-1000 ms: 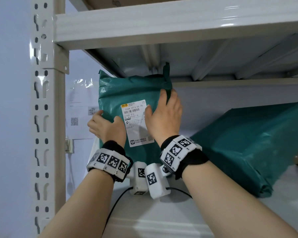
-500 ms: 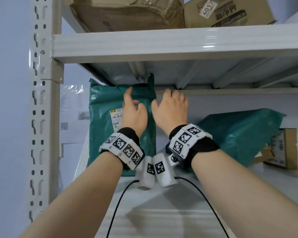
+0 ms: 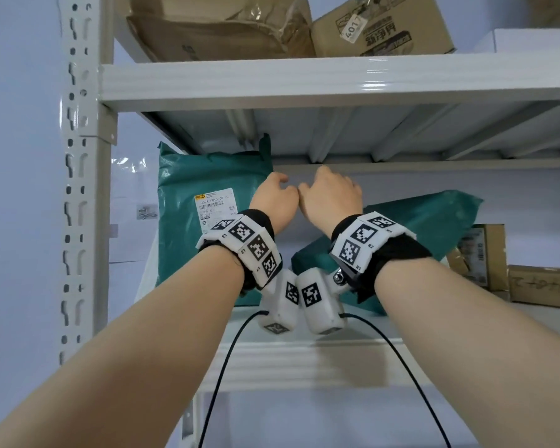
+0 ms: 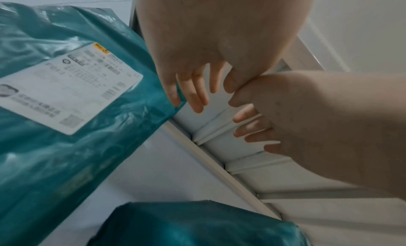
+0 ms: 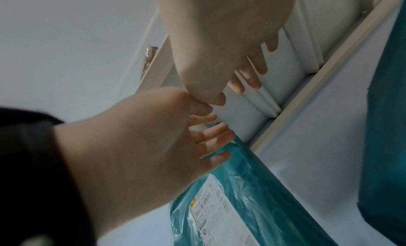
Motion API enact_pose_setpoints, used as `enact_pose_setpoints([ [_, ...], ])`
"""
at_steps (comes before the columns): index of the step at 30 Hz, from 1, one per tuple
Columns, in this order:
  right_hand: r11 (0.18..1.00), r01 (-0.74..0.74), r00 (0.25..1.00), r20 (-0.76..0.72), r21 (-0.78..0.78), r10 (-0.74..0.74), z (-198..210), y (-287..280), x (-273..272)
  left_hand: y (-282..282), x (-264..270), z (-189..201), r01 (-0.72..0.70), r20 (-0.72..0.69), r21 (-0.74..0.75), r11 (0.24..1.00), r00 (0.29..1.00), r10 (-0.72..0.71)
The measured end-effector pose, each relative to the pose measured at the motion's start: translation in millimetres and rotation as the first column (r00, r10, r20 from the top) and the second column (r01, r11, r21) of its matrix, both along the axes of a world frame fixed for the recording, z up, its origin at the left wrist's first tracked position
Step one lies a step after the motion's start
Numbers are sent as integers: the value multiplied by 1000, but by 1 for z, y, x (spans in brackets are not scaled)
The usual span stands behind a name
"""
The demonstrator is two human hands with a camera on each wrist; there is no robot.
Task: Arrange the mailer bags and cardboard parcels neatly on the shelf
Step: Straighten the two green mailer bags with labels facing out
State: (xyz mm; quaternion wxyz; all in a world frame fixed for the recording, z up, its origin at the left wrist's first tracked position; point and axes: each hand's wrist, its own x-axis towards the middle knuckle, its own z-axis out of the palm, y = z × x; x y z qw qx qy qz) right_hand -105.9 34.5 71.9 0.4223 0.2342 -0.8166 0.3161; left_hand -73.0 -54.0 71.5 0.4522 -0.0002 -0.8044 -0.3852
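My left hand [image 3: 274,202] and right hand [image 3: 332,197] were up side by side in the shelf [image 3: 304,360] bay, thumbs touching, fingers loose and spread, holding nothing. In the left wrist view the left fingers [image 4: 198,100] lay at the upper right corner of the labelled bag [image 3: 207,227]; whether they touched the plastic or only hovered in front of it I could not tell.

That bag stood on edge at the left end of the shelf, label [image 3: 214,203] facing me, its top just under the upper shelf [image 3: 304,82]. I judged that step done, or all but done: the bag looked upright and square to the post [image 3: 81,189].

To its right, apart from it, the second bag [image 3: 427,227] lay slumped at a slant, and beyond that some cardboard parcels [image 3: 485,253] sat at the far right.

The next move, as I saw it, was to bring both hands over to the slumped bag, take it by its sides, stand it up and slide it beside the first. Soft plastic sags, so it would want a firm two-handed hold, and care not to knock the standing bag over.
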Motion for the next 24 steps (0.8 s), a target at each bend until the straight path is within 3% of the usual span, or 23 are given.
enact_pose_setpoints([
  [7, 978, 186, 982, -19, 95, -185, -10, 53, 0, 50, -20, -12, 125, 47, 36, 991, 991, -127],
  [13, 960, 257, 964, 34, 107, -262, -25, 111, -9, 106, -44, -29, 165, 106, 8, 986, 981, -165],
  [20, 965, 239, 961, 117, 108, -251, -25, 179, -48, 171, -73, -29, 104, 187, -48, 993, 978, -93],
  [24, 975, 184, 965, 165, 129, -204, -22, 206, -77, 195, -96, -23, -15, 252, -92, 996, 967, 38],
])
